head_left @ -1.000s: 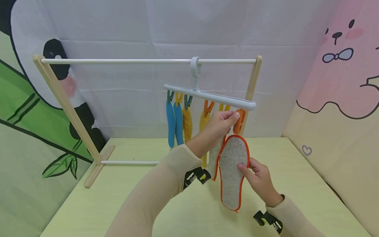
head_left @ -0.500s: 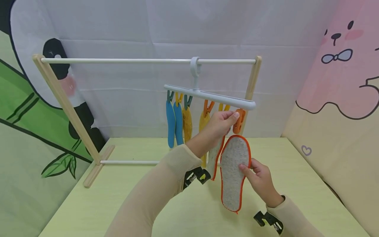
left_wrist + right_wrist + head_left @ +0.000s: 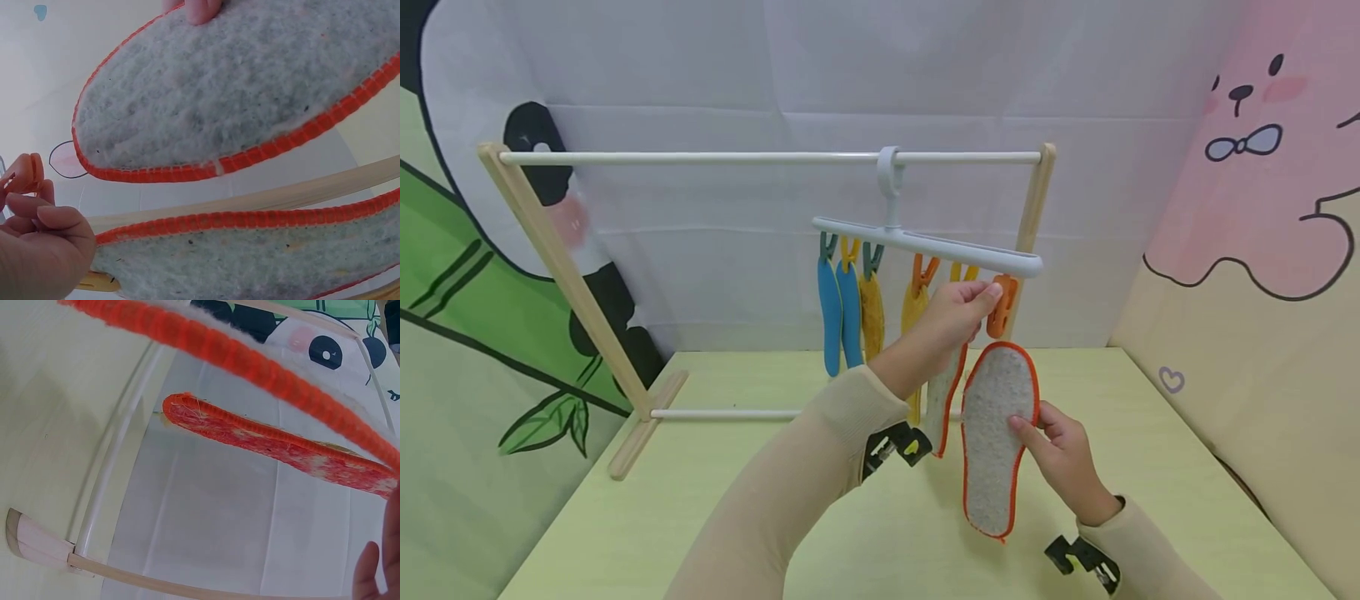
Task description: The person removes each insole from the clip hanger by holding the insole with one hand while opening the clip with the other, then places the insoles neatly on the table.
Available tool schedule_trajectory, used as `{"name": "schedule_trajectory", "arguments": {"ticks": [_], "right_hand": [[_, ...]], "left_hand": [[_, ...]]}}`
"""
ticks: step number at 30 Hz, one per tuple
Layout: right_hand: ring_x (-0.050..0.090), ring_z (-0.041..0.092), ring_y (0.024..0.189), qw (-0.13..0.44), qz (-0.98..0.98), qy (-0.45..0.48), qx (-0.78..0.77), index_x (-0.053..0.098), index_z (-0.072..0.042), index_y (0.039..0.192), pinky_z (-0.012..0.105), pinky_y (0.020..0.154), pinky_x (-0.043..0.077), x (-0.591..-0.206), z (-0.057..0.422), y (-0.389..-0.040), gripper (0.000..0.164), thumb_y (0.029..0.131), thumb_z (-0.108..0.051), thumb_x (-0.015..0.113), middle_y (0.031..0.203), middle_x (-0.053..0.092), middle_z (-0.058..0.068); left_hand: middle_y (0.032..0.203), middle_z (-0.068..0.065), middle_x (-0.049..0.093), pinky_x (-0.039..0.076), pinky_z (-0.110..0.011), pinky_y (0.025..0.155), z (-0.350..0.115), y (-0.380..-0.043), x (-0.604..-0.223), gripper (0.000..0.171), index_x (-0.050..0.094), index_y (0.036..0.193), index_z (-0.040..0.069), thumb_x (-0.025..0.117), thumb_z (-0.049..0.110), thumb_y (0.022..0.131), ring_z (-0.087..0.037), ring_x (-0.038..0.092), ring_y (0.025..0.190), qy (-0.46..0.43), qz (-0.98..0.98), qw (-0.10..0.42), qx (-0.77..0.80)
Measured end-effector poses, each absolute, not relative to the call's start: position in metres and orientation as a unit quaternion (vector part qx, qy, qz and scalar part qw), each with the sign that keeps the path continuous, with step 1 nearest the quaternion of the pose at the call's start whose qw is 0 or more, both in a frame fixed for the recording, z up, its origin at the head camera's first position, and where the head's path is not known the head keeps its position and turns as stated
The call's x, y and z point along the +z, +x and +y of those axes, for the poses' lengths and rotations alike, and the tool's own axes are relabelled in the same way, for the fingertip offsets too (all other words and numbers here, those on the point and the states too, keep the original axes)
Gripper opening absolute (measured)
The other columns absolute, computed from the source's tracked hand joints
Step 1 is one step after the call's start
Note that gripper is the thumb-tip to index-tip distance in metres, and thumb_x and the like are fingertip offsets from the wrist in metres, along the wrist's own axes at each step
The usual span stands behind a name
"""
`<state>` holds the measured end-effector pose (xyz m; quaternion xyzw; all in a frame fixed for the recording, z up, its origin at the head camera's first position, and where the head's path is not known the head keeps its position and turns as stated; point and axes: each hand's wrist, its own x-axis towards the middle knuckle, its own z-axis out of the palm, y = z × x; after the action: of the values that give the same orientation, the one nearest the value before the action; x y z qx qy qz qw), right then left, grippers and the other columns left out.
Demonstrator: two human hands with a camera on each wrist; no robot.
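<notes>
While the right hand (image 3: 1063, 457) is pinching the gray insole (image 3: 992, 467) by its orange rim (image 3: 1036, 387), below and apart from the orange clothespin (image 3: 1003, 307), the left hand (image 3: 951, 321) is gripping that clothespin under the hanger (image 3: 958, 250), its fingers (image 3: 59, 219) curled. The insole is looking light, soft, bendable and hardly slippery; the rim at mid-length is probably offering a steady hold.

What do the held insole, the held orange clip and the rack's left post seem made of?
Insole: probably felt or wool, matte, judging by its fuzzy, speckled face; its edging looks stitched.
Clip: likely plastic, smooth, from its uniform orange color.
Left post: apparently wood, smooth, going by its pale tan tone; varnish unclear.
</notes>
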<state>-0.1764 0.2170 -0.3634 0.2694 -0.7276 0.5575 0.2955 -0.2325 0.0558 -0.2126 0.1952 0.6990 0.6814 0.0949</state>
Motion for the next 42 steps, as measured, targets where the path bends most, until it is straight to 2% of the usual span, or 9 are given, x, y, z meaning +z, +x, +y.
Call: {"name": "schedule_trajectory", "arguments": {"ticks": [15,26,42], "right_hand": [[0.062,0.000,0.073,0.287,-0.735,0.256,0.558,0.061,0.013,0.094,0.016,0.060,0.050,-0.3652,0.2194,-0.1768,0.012,0.083,0.019,0.058,0.085,0.065,-0.014],[0.062,0.000,0.073,0.272,-0.747,0.241,0.556,0.061,0.013,0.093,0.017,0.060,0.051,-0.3660,0.2230,-0.1772,0.011,0.084,0.019,0.057,0.084,0.065,-0.015],[0.062,0.001,0.073,0.252,-0.763,0.207,0.558,0.060,0.014,0.096,0.018,0.061,0.051,-0.3676,0.2259,-0.1775,0.009,0.087,0.014,0.057,0.085,0.064,-0.016]], "left_hand": [[0.062,-0.001,0.035,0.027,-0.021,0.052,0.0553,-0.2325,-0.2132,0.027,0.061,0.107,-0.007,0.051,0.017,0.100,-0.011,0.029,0.050,0.188,0.694,0.101,0.688],[0.060,0.000,0.034,0.027,-0.021,0.052,0.0551,-0.2331,-0.2128,0.030,0.062,0.114,-0.005,0.051,0.019,0.100,-0.012,0.028,0.049,0.186,0.701,0.105,0.681],[0.062,-0.001,0.036,0.028,-0.021,0.053,0.0553,-0.2339,-0.2134,0.029,0.062,0.111,-0.007,0.051,0.017,0.100,-0.012,0.030,0.051,0.193,0.695,0.105,0.685]]}}
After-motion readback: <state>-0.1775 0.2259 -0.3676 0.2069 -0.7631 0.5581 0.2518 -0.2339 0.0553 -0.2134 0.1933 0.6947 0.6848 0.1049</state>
